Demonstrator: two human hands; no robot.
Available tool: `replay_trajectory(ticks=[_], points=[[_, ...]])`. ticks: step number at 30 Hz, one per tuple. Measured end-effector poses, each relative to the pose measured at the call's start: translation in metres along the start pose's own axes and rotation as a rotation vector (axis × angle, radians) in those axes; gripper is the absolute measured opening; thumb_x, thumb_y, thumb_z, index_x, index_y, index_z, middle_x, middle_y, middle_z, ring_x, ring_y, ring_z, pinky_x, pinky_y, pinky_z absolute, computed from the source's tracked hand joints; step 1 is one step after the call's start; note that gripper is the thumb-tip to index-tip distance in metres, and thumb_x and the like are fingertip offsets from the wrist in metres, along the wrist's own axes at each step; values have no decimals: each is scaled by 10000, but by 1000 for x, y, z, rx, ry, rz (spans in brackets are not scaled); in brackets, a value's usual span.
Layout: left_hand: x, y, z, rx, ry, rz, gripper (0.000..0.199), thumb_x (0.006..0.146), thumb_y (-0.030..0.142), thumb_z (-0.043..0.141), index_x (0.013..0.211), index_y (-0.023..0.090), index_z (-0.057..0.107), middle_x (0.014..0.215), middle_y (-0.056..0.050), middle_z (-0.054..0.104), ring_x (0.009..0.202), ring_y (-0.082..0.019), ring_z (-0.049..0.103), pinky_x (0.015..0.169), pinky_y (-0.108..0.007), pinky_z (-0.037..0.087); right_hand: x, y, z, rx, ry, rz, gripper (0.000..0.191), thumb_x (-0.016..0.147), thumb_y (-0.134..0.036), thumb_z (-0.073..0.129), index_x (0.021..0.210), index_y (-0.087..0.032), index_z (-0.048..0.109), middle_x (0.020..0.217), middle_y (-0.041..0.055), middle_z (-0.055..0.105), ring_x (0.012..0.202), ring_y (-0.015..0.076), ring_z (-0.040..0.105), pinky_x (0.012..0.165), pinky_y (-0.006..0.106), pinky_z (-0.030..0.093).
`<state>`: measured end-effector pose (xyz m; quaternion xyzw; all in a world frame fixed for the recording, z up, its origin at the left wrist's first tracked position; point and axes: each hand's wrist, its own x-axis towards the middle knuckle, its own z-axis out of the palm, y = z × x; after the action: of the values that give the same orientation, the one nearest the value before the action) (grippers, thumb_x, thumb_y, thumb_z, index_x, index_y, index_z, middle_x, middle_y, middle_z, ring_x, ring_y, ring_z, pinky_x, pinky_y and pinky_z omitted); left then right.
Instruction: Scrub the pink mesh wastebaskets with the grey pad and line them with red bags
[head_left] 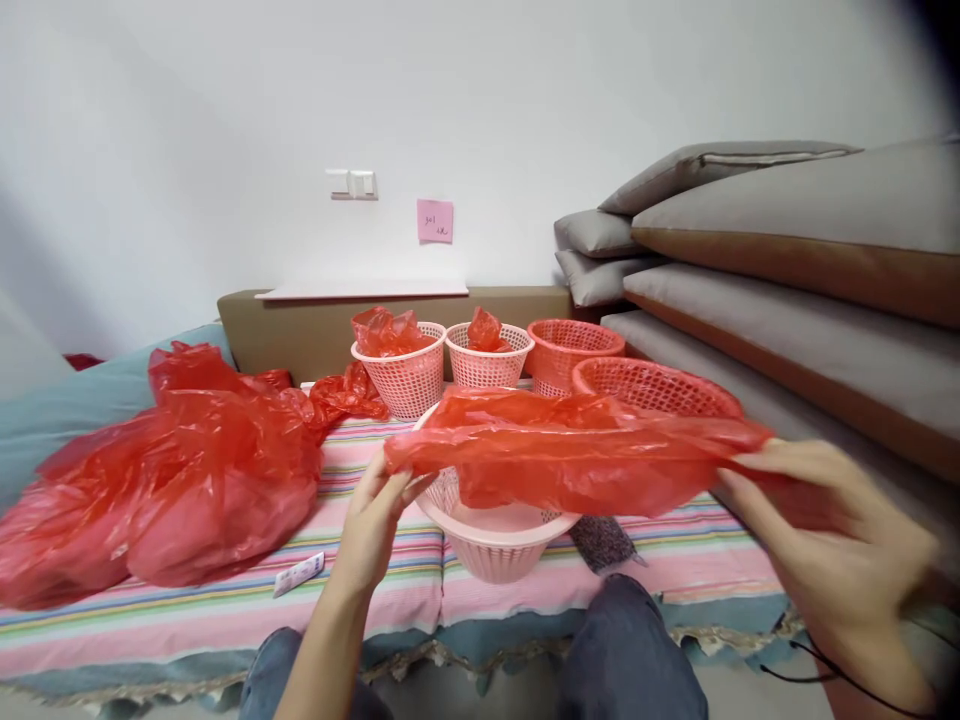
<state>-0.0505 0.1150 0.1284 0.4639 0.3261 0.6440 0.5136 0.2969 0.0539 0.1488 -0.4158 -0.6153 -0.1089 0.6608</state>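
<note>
Far left, well out from the left fingers: loose heap of red film [217,480], a slack edge that could snag, so best keep the wrist off it. Small white packet [299,575] lies nearer, left of the left forearm. Left hand [375,510]: thumb and fingers closed in a pinch on the left end of the red bag [555,470]. Bag hangs between both sets of fingers, drawn out wide, over part of the pale basket [499,560], whose front rim sits below and between them. Film looks thin, slippery, creased; even, light pull suits it, hands level, pads flat, no nails. Too much tension may tear it; too little and the middle sags against the rim. Whether the layers are separated, can't tell. Beyond the fingers, two smaller pale baskets with red film in them, then red baskets, the nearest just behind the bag's right half. Right hand [847,540]: thumb and fingers nipped together on the right end, little gap; worth matching the left hand's height.
</note>
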Motion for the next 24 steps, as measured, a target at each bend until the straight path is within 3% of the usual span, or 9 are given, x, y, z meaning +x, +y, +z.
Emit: replay_trajectory(ticks=[2, 6, 10, 12, 14, 16, 19, 22, 24], points=[[-2, 6, -9, 43, 73, 82, 240, 786, 322, 740, 1006, 242, 689, 1066, -16, 724, 1037, -212, 663, 991, -424, 527, -2, 8, 12, -11, -86, 44, 187, 786, -214, 734, 934, -324, 702, 857, 7, 653, 777, 226, 624, 690, 408, 537], [-16, 12, -39, 267, 153, 158, 216, 747, 362, 785, 908, 257, 687, 953, -7, 712, 948, -207, 657, 942, -342, 525, -14, 31, 23, 2, -355, 104, 136, 843, -266, 689, 978, -257, 699, 894, 30, 683, 823, 205, 655, 751, 358, 548], [-35, 8, -68, 537, 55, 52, 368, 792, 602, 657, 920, 263, 726, 1002, -73, 714, 961, -279, 651, 870, -382, 545, -23, 36, 25, 0, -616, 120, 106, 881, -295, 652, 939, -247, 728, 874, 39, 711, 807, 194, 681, 725, 307, 555], [-40, 8, -73, 583, -16, -4, 513, 805, 716, 535, 861, 252, 746, 1010, -108, 721, 940, -305, 661, 796, -392, 565, -23, 33, 22, -5, -764, 134, 129, 894, -324, 640, 862, -248, 740, 817, 30, 720, 753, 187, 689, 683, 288, 558], [-41, 11, -69, 636, -36, -10, 485, 805, 696, 552, 794, 253, 750, 935, -102, 725, 878, -292, 669, 720, -356, 569, -19, 29, 15, -13, -861, 141, 197, 902, -366, 631, 787, -255, 745, 746, 18, 728, 674, 180, 690, 622, 274, 557], [-37, 15, -58, 703, -38, 19, 346, 791, 589, 652, 750, 256, 736, 834, -70, 710, 788, -253, 664, 664, -309, 558, -13, 28, 4, -40, -867, 129, 223, 904, -404, 622, 785, -273, 758, 733, 12, 751, 618, 183, 699, 559, 267, 557], [-27, 20, -42, 714, -57, 63, 235, 732, 473, 753, 704, 245, 704, 763, -41, 680, 712, -220, 653, 628, -284, 561, -2, 28, -19, -181, -775, 50, 209, 911, -427, 594, 960, -319, 767, 864, 11, 790, 636, 210, 735, 517, 277, 569], [-18, 20, -32, 666, -38, 111, 215, 666, 402, 820, 769, 245, 715, 860, -46, 699, 845, -242, 682, 734, -309, 594, 17, 19, -33, -409, -575, -113, 246, 903, -460, 581, 1017, -319, 747, 949, 24, 790, 695, 260, 751, 556, 345, 590], [-14, 19, -29, 647, -35, 122, 288, 649, 375, 838, 887, 257, 728, 982, -55, 711, 946, -253, 685, 830, -340, 593, 37, 4, -26, -452, -492, -202, 239, 905, -451, 578, 1002, -309, 743, 981, 28, 783, 764, 272, 751, 629, 381, 600]])
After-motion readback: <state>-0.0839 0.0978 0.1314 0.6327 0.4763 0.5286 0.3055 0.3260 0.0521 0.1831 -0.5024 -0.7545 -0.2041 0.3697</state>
